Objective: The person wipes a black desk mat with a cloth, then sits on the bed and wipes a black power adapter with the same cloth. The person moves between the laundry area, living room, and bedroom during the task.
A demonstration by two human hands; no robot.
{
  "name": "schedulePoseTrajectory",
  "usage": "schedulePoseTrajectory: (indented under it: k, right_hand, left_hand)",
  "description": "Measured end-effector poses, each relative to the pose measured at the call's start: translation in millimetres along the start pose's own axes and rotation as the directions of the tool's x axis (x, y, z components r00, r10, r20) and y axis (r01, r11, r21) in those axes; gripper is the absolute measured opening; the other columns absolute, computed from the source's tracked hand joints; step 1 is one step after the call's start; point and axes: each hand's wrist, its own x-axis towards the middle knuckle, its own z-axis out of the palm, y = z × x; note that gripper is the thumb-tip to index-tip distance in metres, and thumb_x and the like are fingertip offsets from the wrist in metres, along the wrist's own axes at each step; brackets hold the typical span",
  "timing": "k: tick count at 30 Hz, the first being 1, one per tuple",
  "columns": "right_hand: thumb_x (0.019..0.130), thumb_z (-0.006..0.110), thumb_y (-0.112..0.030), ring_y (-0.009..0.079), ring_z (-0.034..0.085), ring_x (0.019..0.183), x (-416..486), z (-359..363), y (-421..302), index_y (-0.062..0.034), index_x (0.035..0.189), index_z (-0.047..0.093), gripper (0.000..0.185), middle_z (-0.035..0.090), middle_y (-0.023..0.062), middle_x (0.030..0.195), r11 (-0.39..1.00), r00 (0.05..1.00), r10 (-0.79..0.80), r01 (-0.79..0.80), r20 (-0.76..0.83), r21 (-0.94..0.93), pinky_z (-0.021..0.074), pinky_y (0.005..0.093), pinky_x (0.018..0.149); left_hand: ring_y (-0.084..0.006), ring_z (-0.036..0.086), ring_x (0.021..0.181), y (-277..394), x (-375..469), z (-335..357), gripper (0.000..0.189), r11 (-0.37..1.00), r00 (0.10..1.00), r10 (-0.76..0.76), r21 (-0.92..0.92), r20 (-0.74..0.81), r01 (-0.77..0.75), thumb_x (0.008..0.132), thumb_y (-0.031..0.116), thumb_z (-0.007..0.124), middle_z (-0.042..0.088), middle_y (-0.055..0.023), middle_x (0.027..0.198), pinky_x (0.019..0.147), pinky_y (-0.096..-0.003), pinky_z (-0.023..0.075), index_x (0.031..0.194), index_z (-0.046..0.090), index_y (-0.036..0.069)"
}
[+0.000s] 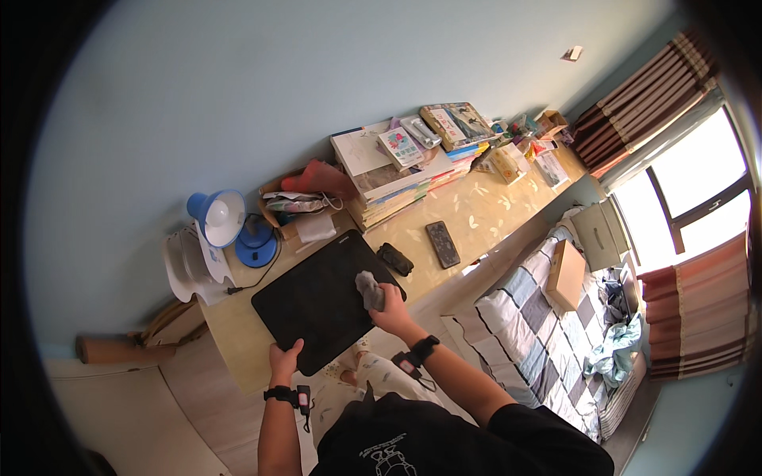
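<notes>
A flat black panel with rounded corners [321,297], a graphics tablet or a closed laptop, lies tilted across the front edge of the desk [238,333]. My left hand [284,360] grips its near left corner, thumb on top; the fingers underneath are hidden. In my right hand [392,312] is a crumpled grey cloth [370,290], held over the panel's right part. Whether the cloth presses on the surface is hard to tell. Just beyond the panel's right edge sits a small black pouch or case [394,259]. A dark smartphone [442,244] lies farther right.
Along the wall stand a blue desk lamp [256,241] with a loose plug [235,290], a white file holder [184,262], a box of odds and ends [297,202] and stacked books [393,196]. A bed [530,321] with a cardboard box [565,275] is at right.
</notes>
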Motion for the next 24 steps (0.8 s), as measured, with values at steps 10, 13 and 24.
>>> schedulePoseTrajectory:
  k: [10, 13, 24]
  right_hand:
    - [0.080, 0.059, 0.001, 0.0398, 0.046, 0.139, -14, 108, 6, -0.0056, 0.132, 0.062, 0.053, 0.054, 0.0176, 0.143, 0.797, 0.848, -0.519, 0.526, 0.110, -0.296, 0.0385, 0.0511, 0.116]
    - [0.086, 0.057, -0.008, 0.0394, 0.043, 0.141, -46, 139, -21, -0.0031, 0.131, 0.062, 0.046, 0.050, 0.0174, 0.147, 0.721, 0.735, -0.605, 0.669, 0.305, -0.181, 0.0360, 0.0498, 0.118]
    - [0.075, 0.065, -0.013, 0.0244, 0.057, 0.104, 6, 63, 8, -0.0132, 0.116, 0.072, 0.041, 0.063, 0.0011, 0.128, 0.625, 0.776, -0.615, 0.589, 0.142, -0.513, 0.0451, 0.0404, 0.089]
  left_hand:
    - [-0.0332, 0.073, 0.070, 36, -2, -6, 0.049, 0.899, 0.919, -0.376, 0.288, 0.121, 0.330, 0.089, 0.035, 0.075, 0.072, -0.0206, 0.089, 0.053, -0.0413, 0.0612, 0.102, 0.067, -0.011]
    - [-0.0344, 0.074, 0.073, 28, 2, -11, 0.048, 0.912, 0.897, -0.388, 0.229, 0.213, 0.340, 0.092, 0.034, 0.071, 0.072, -0.0206, 0.091, 0.055, -0.0428, 0.0616, 0.106, 0.065, -0.011]
    - [-0.0289, 0.070, 0.070, -1, 12, -23, 0.043, 0.931, 0.884, -0.360, 0.179, 0.299, 0.319, 0.100, 0.035, 0.062, 0.069, -0.0159, 0.090, 0.057, -0.0426, 0.0575, 0.111, 0.060, -0.007]
